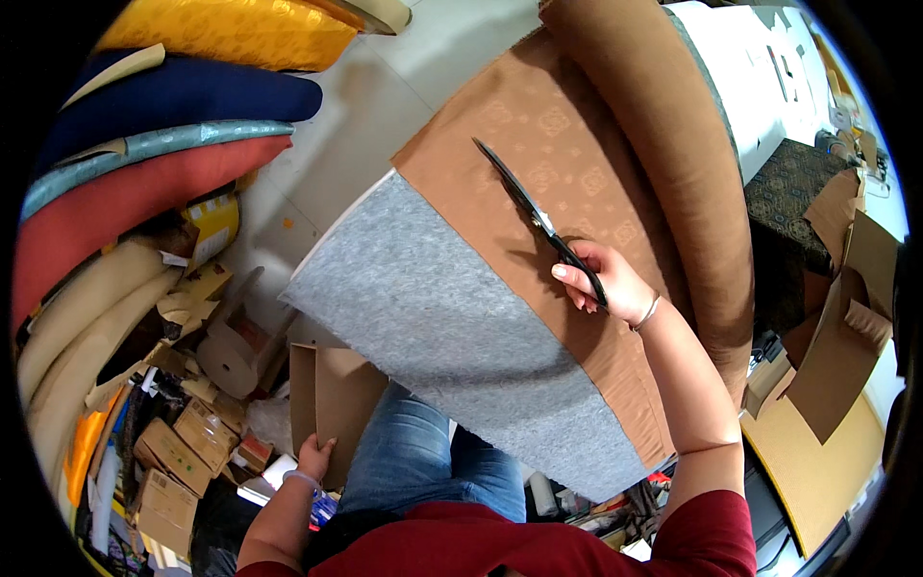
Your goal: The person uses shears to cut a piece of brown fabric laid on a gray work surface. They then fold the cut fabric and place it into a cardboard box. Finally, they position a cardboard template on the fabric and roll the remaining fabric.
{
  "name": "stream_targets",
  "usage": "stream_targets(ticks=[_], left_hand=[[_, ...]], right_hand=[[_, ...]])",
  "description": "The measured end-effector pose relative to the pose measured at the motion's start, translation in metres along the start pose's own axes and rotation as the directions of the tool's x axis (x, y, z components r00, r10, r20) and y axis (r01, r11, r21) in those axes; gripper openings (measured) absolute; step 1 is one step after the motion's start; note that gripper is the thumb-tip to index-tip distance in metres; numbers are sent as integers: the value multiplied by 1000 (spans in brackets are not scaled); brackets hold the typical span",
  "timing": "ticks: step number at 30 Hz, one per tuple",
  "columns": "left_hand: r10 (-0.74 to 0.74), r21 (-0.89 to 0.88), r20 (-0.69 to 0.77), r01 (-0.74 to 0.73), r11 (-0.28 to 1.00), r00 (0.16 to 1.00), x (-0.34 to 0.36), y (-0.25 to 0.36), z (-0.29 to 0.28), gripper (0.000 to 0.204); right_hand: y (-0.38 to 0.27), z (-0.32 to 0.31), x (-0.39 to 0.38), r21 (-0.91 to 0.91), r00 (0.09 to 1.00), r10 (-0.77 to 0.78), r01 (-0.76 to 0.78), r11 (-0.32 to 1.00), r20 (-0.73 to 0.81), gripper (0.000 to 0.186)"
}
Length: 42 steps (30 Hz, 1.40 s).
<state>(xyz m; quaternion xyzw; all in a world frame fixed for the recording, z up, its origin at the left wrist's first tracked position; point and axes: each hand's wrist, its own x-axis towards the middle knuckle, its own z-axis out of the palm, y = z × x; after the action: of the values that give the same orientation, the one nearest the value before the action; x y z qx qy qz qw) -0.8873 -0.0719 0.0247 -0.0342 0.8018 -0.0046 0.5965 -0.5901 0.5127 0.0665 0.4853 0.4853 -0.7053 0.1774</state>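
Note:
In my right hand point(601, 279) is a pair of black-handled scissors point(527, 204), gripped by the handles. Its dark blades lie nearly together and point up and left over a patterned brown fabric point(538, 125). That fabric spreads out from a thick roll point(663, 125) on its right side. Along the fabric's lower left edge runs a grey felt-like sheet point(423, 279). Down at the lower left, my left hand point(312, 457) pinches the edge of a flat brown sheet point(341, 399) beside my leg; whether it is fabric or cardboard I cannot tell.
Rolls of yellow point(231, 34), navy point(192, 101) and red material point(154, 202) lie at the left. Below them are small cardboard boxes point(202, 433) and a grey-brown roll point(231, 356). Brown offcuts point(846, 327) and a dark patterned block point(798, 192) are on the right.

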Motion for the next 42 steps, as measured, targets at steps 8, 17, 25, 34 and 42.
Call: stream_targets(ticks=[8,17,25,34,42], left_hand=[[62,-207,19,-57,977,998,25,-43,7,33],[61,-101,1,-61,993,998,25,-50,7,32],[79,-216,23,-72,974,997,21,-50,9,30],[20,-188,28,-14,982,999,23,-50,11,34],[12,-180,12,-9,984,1000,24,-50,9,33]], right_hand=[[-25,-2,12,-32,999,-36,37,999,31,43],[-38,-3,11,-130,1000,27,-27,991,0,41],[-63,-4,26,-61,998,-19,22,998,62,49],[-78,-3,28,-101,999,-3,8,995,52,48],[-83,3,29,-120,999,33,-35,992,-15,47]])
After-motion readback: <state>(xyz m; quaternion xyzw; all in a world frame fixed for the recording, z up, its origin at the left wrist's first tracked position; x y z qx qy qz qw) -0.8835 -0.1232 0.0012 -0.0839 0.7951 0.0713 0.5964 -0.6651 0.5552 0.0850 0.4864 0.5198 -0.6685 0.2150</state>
